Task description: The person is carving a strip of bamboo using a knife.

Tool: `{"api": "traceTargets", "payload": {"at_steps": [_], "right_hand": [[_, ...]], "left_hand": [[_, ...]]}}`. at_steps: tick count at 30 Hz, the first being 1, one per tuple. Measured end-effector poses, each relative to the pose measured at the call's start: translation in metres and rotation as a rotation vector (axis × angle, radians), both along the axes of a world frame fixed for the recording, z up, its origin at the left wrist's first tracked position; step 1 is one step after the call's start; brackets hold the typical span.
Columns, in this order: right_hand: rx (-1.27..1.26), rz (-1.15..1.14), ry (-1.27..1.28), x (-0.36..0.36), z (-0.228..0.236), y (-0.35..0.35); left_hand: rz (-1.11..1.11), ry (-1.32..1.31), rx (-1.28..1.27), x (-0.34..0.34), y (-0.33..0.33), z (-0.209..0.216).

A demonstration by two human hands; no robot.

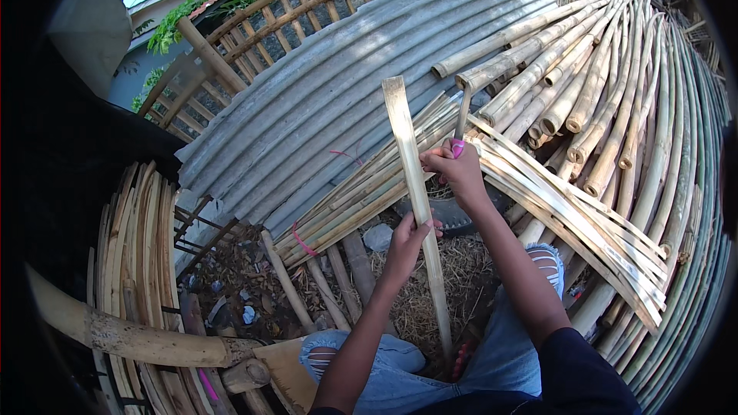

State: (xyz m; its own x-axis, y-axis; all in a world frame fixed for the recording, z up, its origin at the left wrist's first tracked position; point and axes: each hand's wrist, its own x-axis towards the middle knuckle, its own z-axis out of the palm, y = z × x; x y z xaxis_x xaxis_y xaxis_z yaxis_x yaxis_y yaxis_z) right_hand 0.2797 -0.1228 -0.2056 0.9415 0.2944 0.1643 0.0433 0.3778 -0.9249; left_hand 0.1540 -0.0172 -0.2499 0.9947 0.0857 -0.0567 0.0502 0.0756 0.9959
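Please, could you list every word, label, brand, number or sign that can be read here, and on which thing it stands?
None can be read: the long flat pale bamboo strip, the slim pink-handled tool and the grey corrugated sheet show no legible text.

Look down, you've got littered ground (261, 273) below you, strewn with dry leaves (267, 301), and there's a crumpled pale-blue scrap (248, 313) on it! Slender poles (288, 280) lie roughly side by side, straw-coloured shavings (461, 261) spread to their right, and just beyond those sits your black tyre (457, 225).
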Motion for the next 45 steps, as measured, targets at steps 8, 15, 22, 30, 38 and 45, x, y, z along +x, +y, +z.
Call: {"api": "traceTargets", "payload": {"at_steps": [8,15,22,30,38,45], "right_hand": [[0.042,0.017,-0.007,-0.001,0.004,0.002],[-0.083,-0.109,-0.076,-0.001,0.004,0.002],[-0.137,-0.120,-0.057,0.003,0.001,0.002],[-0.672,-0.236,-0.292,0.022,-0.017,-0.018],[-0.811,0.118,-0.048,0.022,-0.038,-0.046],[-1.341,0.005,-0.310,0.008,-0.031,-0.051]], "left_hand": [[0.006,0.004,0.001,-0.001,0.001,0.000],[-0.001,-0.034,0.091,-0.003,-0.002,-0.005],[-0.015,-0.047,0.105,-0.002,-0.002,-0.009],[-0.030,-0.040,0.066,-0.001,-0.003,-0.016],[-0.039,-0.029,-0.007,-0.005,-0.003,-0.028],[-0.026,-0.019,-0.005,-0.007,-0.008,-0.028]]}}
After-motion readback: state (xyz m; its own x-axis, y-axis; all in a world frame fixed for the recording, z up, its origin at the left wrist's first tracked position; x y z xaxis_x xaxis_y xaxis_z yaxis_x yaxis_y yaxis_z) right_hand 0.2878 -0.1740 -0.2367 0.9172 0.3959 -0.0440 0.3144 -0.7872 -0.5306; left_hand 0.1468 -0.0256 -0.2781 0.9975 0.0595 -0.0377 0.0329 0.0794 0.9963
